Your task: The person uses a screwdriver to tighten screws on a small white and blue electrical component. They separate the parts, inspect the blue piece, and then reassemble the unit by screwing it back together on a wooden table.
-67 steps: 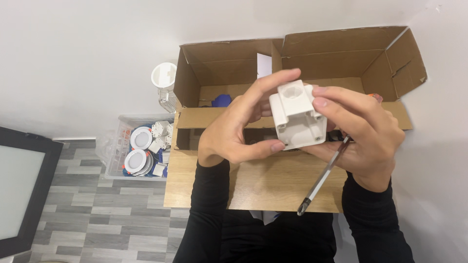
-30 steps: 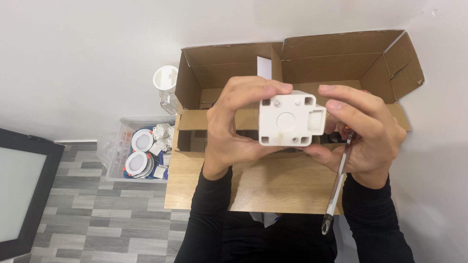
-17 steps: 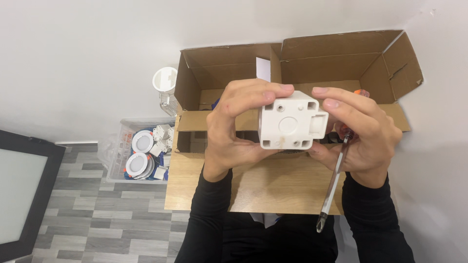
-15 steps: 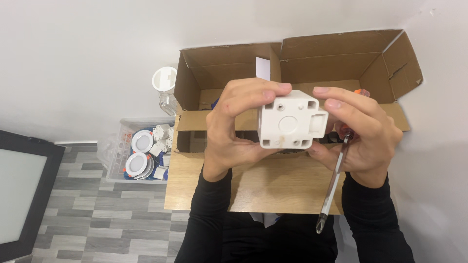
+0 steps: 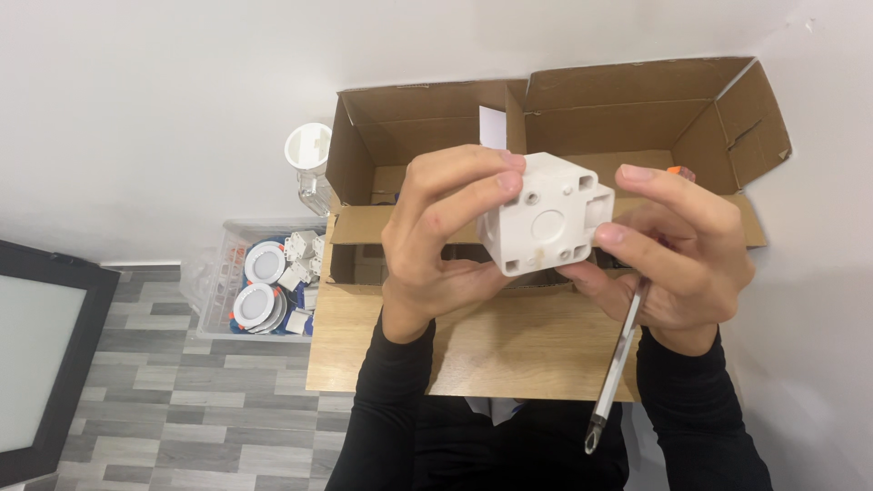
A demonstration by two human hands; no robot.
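Observation:
A white plastic box [image 5: 546, 215], square with a round knock-out mark and small holes in its face, is held up in front of me between both hands. My left hand [image 5: 441, 236] grips its left side, fingers over the top edge and thumb underneath. My right hand [image 5: 677, 250] holds its right side with the fingertips. That same hand also clasps a screwdriver [image 5: 614, 364], whose metal shaft points down towards me; a bit of orange handle shows above the fingers.
An open cardboard box [image 5: 555, 118] stands on a wooden table [image 5: 509, 350] against the white wall. To the left on the floor is a clear plastic bin [image 5: 259, 282] of round white fittings, with a white cup-like part [image 5: 307, 145] behind it.
The white box was turned from a side-on view to face me, then tilted slightly and shifted a little left. The screwdriver shaft swung with my right hand.

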